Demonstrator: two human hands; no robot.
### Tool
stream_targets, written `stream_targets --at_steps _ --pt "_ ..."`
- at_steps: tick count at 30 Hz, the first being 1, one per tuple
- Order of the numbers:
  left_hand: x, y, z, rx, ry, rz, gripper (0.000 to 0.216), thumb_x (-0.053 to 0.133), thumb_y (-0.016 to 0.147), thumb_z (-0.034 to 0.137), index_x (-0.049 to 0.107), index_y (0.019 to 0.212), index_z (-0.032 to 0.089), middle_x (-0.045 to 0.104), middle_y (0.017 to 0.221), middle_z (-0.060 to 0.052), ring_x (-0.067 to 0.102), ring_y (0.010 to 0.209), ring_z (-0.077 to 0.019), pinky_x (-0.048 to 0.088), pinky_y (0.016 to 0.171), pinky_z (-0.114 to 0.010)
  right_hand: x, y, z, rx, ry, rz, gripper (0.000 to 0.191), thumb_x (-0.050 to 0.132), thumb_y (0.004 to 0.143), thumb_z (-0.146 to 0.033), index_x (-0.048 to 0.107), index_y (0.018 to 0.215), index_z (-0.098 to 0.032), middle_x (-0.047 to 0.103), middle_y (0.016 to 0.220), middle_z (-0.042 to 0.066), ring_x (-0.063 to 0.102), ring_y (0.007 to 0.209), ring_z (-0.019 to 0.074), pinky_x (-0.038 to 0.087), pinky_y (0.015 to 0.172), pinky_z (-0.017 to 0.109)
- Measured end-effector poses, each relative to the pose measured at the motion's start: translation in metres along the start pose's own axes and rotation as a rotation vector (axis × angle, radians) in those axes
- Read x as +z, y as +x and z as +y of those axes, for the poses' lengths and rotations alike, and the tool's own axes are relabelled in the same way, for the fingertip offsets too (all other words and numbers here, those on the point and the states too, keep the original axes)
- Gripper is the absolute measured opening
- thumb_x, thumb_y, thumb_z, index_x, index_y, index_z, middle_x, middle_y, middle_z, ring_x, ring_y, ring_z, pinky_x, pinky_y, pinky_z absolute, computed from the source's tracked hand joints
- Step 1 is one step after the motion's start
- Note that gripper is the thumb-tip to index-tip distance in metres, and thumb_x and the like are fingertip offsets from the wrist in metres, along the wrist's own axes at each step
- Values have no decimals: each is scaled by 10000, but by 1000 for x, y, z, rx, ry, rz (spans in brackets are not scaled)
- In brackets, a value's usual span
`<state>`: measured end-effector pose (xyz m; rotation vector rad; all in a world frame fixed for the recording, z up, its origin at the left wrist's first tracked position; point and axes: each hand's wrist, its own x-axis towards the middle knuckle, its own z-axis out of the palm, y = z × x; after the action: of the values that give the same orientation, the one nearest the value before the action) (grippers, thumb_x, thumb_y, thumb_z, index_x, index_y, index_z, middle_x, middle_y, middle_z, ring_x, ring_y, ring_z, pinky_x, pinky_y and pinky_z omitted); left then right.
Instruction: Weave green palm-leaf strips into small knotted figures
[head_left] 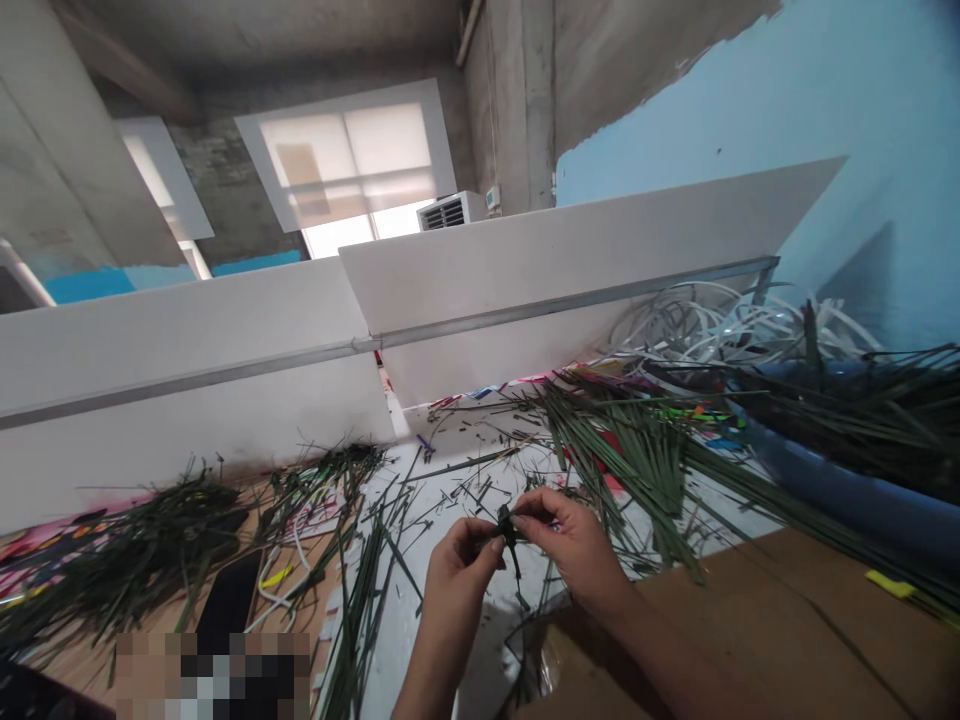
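Observation:
Between my two hands is a small dark green knot of woven leaf strips (505,520), with a thin tail hanging below it. My left hand (463,562) pinches it from the left, thumb against fingertips. From the right, my right hand (562,532) pinches the same piece between thumb and fingers. The exact shape of the woven piece is too small and dark to make out. Underneath, a white table top (442,630) is strewn with short green leaf scraps. Close to my right hand lies a fan of long green leaf strips (626,465).
A blue basin (847,490) full of leaf strips stands at right, with coiled white strips (712,325) behind. Brown cardboard (765,620) lies at front right. Leaf piles (165,540) and a dark flat object (229,600) sit at left. White panels (525,270) border the back.

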<state>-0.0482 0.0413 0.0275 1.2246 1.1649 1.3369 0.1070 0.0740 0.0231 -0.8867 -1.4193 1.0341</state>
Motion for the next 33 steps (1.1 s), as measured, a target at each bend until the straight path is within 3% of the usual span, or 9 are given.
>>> stream_targets --at_steps 8,15,23,33 --pt "-6 -8 5 97 423 -64 103 568 847 283 584 785 202 585 740 9 498 709 -169 366 638 -271 0 -1 2 -30 -81 -65 85 586 834 -274 630 813 -205 654 766 4 598 763 196 455 698 307" --pt "-9 -8 12 69 411 -169 106 545 827 233 517 727 210 544 695 21 469 693 -166 357 644 -270 1 -2 7 -70 -195 -66 99 550 864 -261 594 794 -208 624 766 4 577 766 197 433 695 306" --pt "-11 -10 15 83 414 -217 75 542 808 215 532 734 209 549 706 21 477 706 -168 360 655 -269 2 -3 7 -59 -174 -46 123 554 865 -286 581 773 -209 602 748 -3 551 739 189 421 671 300" --pt "-5 -6 2 145 452 -59 208 602 849 366 521 730 216 583 747 -1 508 731 -182 375 660 -269 -2 3 2 49 20 -104 110 612 779 -308 602 764 -199 597 721 -6 549 730 188 434 684 309"
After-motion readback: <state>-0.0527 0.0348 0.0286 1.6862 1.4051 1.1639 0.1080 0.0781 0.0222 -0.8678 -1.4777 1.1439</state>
